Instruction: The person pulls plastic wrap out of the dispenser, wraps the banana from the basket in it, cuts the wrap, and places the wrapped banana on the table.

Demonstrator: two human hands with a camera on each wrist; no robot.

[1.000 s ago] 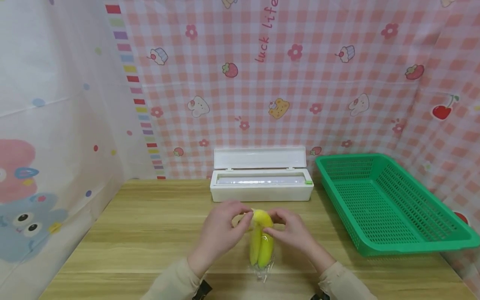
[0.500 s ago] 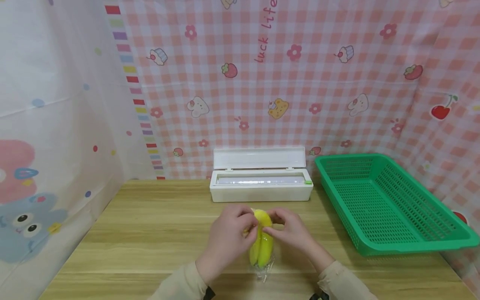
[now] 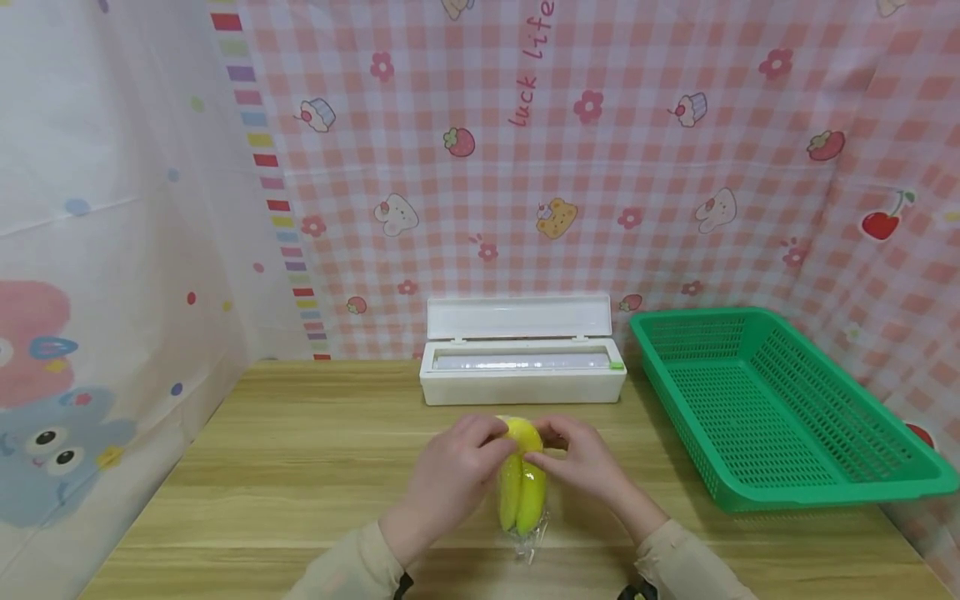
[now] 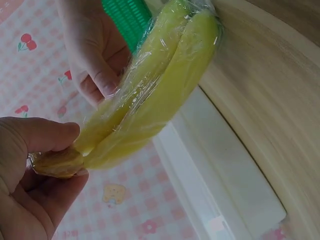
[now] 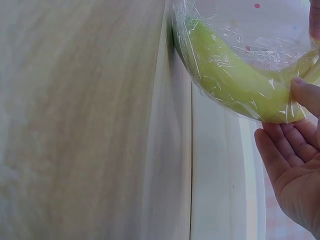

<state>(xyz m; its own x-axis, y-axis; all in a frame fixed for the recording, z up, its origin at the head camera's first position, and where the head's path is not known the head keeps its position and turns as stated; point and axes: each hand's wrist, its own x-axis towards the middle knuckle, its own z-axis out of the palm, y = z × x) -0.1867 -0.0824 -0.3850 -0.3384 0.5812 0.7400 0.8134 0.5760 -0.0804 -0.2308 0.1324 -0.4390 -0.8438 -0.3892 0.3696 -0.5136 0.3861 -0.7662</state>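
Note:
A pair of yellow bananas [image 3: 530, 492], joined at the stem and covered in clear cling film [image 5: 225, 65], is held between both hands over the table. My left hand [image 3: 457, 467] pinches the brownish stem end [image 4: 57, 162] between thumb and fingers, as the left wrist view shows. On the other side, my right hand [image 3: 588, 462] holds the upper part of the bananas, thumb on the near side and fingers behind. Loose film [image 3: 528, 546] bunches past the green-tinged lower tips.
Behind the hands stands a white cling film box [image 3: 525, 387] with its lid raised and a roll inside. To the right is a green plastic basket [image 3: 750, 417]. Patterned cloth [image 3: 480, 183] hangs behind the wooden table [image 3: 300, 467].
The left fingers shift at the stem end, moving in over the bananas and then back a little to the left. The right hand keeps its hold, and the bananas stay nearly in place.

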